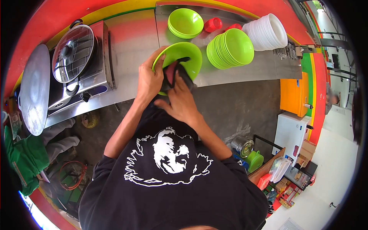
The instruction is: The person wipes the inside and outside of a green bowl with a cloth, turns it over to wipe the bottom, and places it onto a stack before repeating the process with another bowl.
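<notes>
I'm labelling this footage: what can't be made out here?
In the head view:
Held green bowl: middle covered by the dark cloth and right hand.
Left hand: some fingers hidden behind the bowl.
Glass lid: anything beneath, obscured by reflections.
Paper sheet: print too small to read.
Person in green: partly cut off by the left edge.

I see a lime-green bowl [194, 58], a black cloth [186, 78] with a dull pink patch, white bowls [264, 32], a red cup [213, 25], and a black shirt [172, 203] printed white.
</notes>
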`<state>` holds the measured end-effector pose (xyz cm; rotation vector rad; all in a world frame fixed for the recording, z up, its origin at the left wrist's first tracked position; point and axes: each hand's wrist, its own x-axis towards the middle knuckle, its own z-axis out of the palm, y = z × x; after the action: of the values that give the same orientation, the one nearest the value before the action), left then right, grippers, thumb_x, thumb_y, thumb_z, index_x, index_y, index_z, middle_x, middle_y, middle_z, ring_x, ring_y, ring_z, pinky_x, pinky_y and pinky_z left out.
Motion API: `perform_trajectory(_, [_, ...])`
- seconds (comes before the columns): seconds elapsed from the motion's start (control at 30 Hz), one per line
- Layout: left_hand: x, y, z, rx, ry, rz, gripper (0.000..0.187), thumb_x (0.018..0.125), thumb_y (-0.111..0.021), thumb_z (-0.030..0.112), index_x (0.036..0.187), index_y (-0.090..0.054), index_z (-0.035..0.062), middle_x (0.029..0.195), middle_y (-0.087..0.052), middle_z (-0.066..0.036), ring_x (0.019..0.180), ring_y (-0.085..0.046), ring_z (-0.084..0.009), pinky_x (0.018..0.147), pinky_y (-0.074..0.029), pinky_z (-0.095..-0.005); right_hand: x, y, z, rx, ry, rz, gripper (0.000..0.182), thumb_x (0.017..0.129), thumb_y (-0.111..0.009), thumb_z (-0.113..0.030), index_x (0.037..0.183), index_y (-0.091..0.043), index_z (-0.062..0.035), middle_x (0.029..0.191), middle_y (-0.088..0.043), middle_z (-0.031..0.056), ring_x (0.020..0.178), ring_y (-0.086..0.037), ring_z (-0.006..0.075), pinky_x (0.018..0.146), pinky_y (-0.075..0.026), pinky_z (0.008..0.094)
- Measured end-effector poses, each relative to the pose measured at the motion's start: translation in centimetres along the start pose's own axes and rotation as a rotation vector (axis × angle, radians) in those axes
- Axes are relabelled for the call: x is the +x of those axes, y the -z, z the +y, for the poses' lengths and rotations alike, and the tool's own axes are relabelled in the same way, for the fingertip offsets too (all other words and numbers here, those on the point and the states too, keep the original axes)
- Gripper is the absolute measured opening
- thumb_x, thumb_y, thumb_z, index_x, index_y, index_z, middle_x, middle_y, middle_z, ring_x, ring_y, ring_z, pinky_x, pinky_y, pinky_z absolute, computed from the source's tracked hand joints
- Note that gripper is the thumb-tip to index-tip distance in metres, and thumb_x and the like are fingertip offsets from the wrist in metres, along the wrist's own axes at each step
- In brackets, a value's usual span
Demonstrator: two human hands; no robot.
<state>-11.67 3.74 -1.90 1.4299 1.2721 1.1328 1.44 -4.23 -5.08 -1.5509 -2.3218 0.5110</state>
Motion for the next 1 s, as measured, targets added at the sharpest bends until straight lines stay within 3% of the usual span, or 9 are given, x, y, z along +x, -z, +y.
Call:
perform_trajectory(0.03, [-0.1,0.0,0.4,-0.024,0.047,-0.021,0.028,0.103,-0.049,0.011,0.126,-0.062,0.0022,0.107,-0.071,-0.020,0.097,-0.068,-0.0212,0.086,-0.051,-0.0345,0.0,-0.2,-0.5,0.175,0.024,0.045,0.085,0.084,-0.067,-0.059,0.130,-0.052,0.0106,0.142,-0.041,0.0368,0.142,-0.024,0.0527,0.118,-0.024,0.0531])
perform_trajectory(0.17, [-0.3,-0.1,1.7,-0.020,0.035,-0.085,0.028,0.102,-0.049,0.008,0.126,-0.061,0.0025,0.104,-0.070,-0.022,0.096,-0.070,-0.0262,0.086,-0.051,-0.0345,1.5,-0.6,-0.8,0.492,0.051,-0.033,0.092,0.076,-0.078,-0.050,0.139,-0.045,0.0078,0.144,-0.042,0.0342,0.144,-0.016,0.0540,0.119,-0.019,0.0545])
perform_trajectory(0.33, [-1.0,-0.6,1.3,-0.001,-0.038,-0.074,0.032,0.105,-0.047,0.015,0.130,-0.060,0.0002,0.108,-0.071,-0.020,0.104,-0.067,-0.0193,0.091,-0.051,-0.0335,2.7,0.1,0.2,0.101,-0.012,0.133,0.094,0.072,-0.079,-0.048,0.143,-0.043,0.0025,0.152,-0.029,0.0349,0.143,-0.013,0.0577,0.119,-0.018,0.0558])
perform_trajectory(0.37, [-1.1,-0.8,0.8,-0.022,-0.093,-0.019,0.028,0.099,-0.048,0.002,0.125,-0.061,0.0012,0.107,-0.069,-0.025,0.101,-0.070,-0.0266,0.087,-0.051,-0.0351,2.5,0.1,0.3,0.094,-0.051,0.183,0.094,0.072,-0.079,-0.048,0.143,-0.044,0.0023,0.151,-0.029,0.0351,0.143,-0.013,0.0569,0.119,-0.018,0.0558])
perform_trajectory(0.53, [-1.1,0.1,1.1,0.036,-0.144,-0.010,0.031,0.096,-0.048,-0.004,0.124,-0.061,0.0009,0.109,-0.069,-0.023,0.100,-0.070,-0.0325,0.085,-0.052,-0.0354,0.6,-0.6,0.8,-0.059,-0.099,0.145,0.098,0.068,-0.082,-0.051,0.143,-0.044,0.0006,0.151,-0.030,0.0350,0.146,-0.016,0.0500,0.120,-0.020,0.0533])
perform_trajectory(0.67, [-0.5,0.7,0.9,0.076,-0.283,0.037,0.033,0.094,-0.049,-0.007,0.123,-0.062,0.0013,0.109,-0.068,-0.021,0.096,-0.069,-0.0362,0.082,-0.053,-0.0355,-0.4,-1.1,-0.4,0.179,-0.043,0.060,0.093,0.072,-0.081,-0.050,0.141,-0.046,0.0014,0.150,-0.032,0.0340,0.146,-0.018,0.0488,0.120,-0.021,0.0529])
perform_trajectory(0.83, [-0.3,0.9,1.6,0.011,-0.183,-0.011,0.032,0.095,-0.051,-0.005,0.124,-0.061,0.0021,0.106,-0.069,-0.020,0.089,-0.070,-0.0316,0.079,-0.053,-0.0335,0.0,-1.6,-3.1,0.744,-0.006,0.038,0.084,0.075,-0.081,-0.043,0.137,-0.046,0.0025,0.144,-0.041,0.0327,0.137,-0.033,0.0508,0.118,-0.022,0.0548])
perform_trajectory(0.9, [-0.1,1.1,1.5,0.005,-0.211,-0.017,0.031,0.096,-0.051,-0.004,0.125,-0.061,0.0019,0.105,-0.070,-0.020,0.089,-0.070,-0.0265,0.079,-0.053,-0.0323,0.3,-2.0,-3.5,0.764,0.023,0.121,0.078,0.076,-0.081,-0.037,0.135,-0.048,0.0031,0.141,-0.044,0.0328,0.134,-0.038,0.0504,0.117,-0.024,0.0552])
perform_trajectory(1.0, [-0.2,1.5,1.9,-0.029,-0.066,0.009,0.028,0.100,-0.050,0.001,0.125,-0.061,0.0019,0.105,-0.070,-0.020,0.094,-0.068,-0.0180,0.081,-0.052,-0.0315,0.7,-2.3,-3.2,0.376,0.103,0.252,0.070,0.076,-0.079,-0.028,0.132,-0.052,0.0033,0.139,-0.047,0.0306,0.132,-0.043,0.0465,0.115,-0.029,0.0536])
